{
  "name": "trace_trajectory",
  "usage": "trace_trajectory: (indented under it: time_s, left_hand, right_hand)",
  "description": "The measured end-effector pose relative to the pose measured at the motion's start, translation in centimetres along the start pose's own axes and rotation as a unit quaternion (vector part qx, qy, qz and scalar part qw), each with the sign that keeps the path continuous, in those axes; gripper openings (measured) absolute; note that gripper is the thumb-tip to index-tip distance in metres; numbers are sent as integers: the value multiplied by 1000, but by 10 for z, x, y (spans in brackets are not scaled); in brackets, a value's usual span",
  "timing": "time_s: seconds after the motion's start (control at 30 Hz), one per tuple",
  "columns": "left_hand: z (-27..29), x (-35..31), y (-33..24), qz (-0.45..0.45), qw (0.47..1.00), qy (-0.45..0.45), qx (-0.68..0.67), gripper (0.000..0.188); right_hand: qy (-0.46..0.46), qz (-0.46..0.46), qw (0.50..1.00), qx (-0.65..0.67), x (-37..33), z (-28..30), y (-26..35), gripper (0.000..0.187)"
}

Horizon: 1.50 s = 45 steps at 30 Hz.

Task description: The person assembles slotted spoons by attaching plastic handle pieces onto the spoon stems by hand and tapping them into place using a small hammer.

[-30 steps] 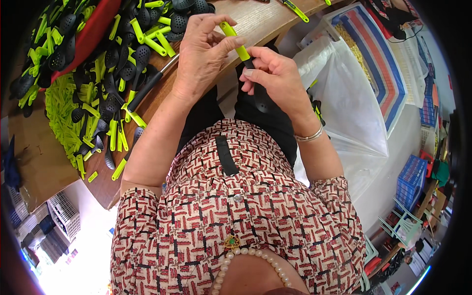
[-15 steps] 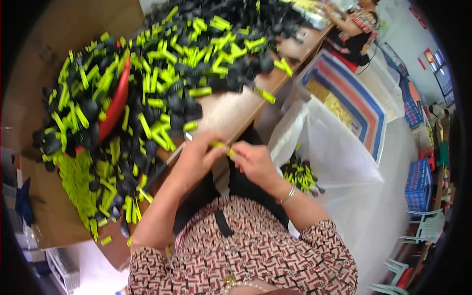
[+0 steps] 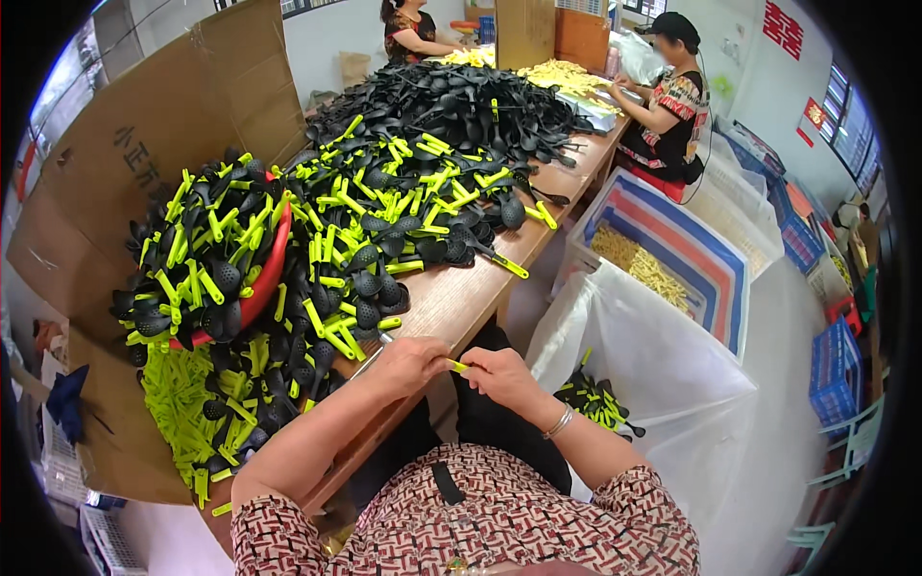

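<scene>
My left hand [image 3: 413, 367] and my right hand [image 3: 506, 376] meet at the table's near edge, fingers closed on a lime-green handle [image 3: 459, 367]. Only a short piece of it shows between them; the rest is hidden by my fingers. A thin metallic rod [image 3: 369, 361] lies beside my left hand. Just beyond my hands, a heap of black slotted spoons [image 3: 367, 315] with lime-green handles covers the table. More spoons fill and overhang a red basin [image 3: 257, 296] at the left. Below it lie loose lime-green handles [image 3: 178, 403].
A white plastic liner [image 3: 643, 336] at my right holds several green-handled spoons [image 3: 600, 401]. Beyond it stands a striped crate [image 3: 715, 274] with yellow pieces. Cardboard [image 3: 182, 106] walls the table's left. Two people [image 3: 663, 110] work at the far end, near a pile of black utensils [image 3: 451, 106].
The view has tilted up, bringing the far end of the table and a second person into sight. Both my hands stay together around the green handle.
</scene>
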<state>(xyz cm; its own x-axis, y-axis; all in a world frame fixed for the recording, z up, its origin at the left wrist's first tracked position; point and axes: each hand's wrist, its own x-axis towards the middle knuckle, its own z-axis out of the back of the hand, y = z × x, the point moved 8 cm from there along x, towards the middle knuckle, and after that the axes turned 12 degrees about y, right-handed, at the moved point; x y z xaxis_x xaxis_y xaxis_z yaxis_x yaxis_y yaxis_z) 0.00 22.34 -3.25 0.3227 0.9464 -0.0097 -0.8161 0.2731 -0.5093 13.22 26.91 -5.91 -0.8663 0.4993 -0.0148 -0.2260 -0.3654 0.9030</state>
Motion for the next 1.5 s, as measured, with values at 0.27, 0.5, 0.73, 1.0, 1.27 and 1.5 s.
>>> trace_trajectory:
  time_s: [0.27,0.5,0.73,1.0,1.27,1.5]
  left_hand:
    - [51,-58,-16,191,953,-164,170,28]
    - [31,-98,9,234,940,-113,222,33]
    - [22,-95,28,238,904,-118,335,19]
    - [64,-100,21,200,834,-254,-446,20]
    - [200,-86,-194,-290,733,-362,-498,88]
    - [228,-91,-218,-502,753,-141,-402,116]
  right_hand:
    - [-34,-70,986,144,30,11,-34,12]
    - [0,-109,978,177,52,18,-39,11]
    - [52,-136,981,125,54,20,-34,17]
    - [46,-130,981,135,54,16,-28,19]
    - [15,-126,979,162,43,28,-38,19]
    - [-37,27,992,118,29,35,16,22]
